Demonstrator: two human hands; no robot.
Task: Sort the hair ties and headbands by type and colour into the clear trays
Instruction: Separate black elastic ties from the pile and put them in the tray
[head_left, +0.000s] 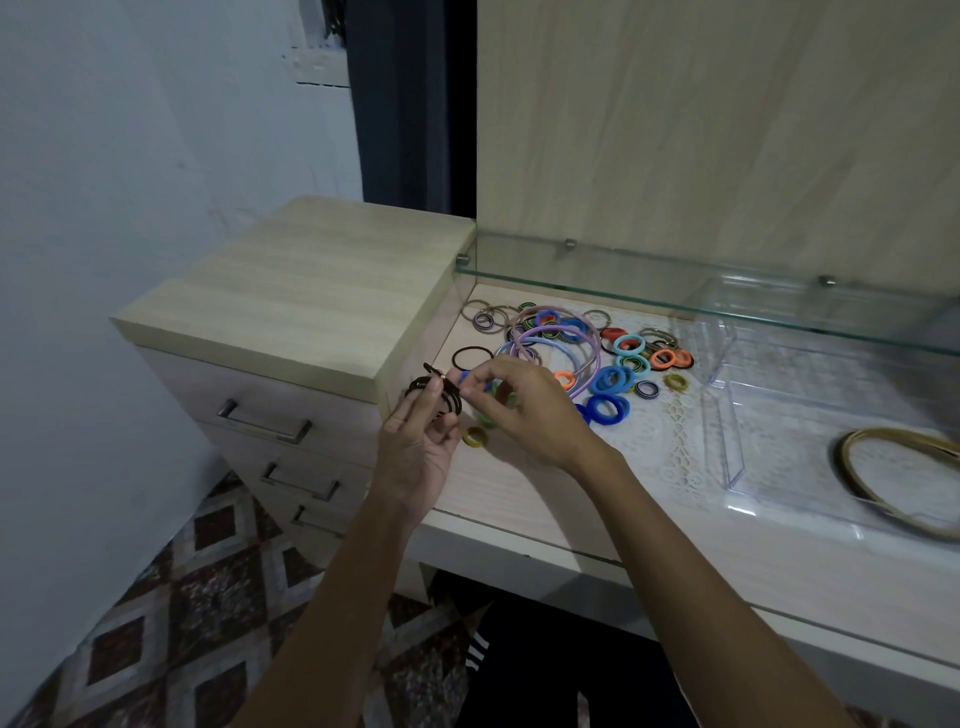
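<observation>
Both hands (467, 410) pinching black hair ties (434, 392), seemingly several

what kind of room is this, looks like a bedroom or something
Probably a bedroom or dressing corner at home: a wooden vanity-style desk with a glass shelf, a drawer unit beside it, and a patterned floor covering below.

Pale wood-grain dressing-table top (519, 499), white lace runner (675, 431) across it, heap of coloured hair ties and pastel headbands (571, 348), clear plastic tray (727, 441) holding gold headbands (883, 467)
</observation>
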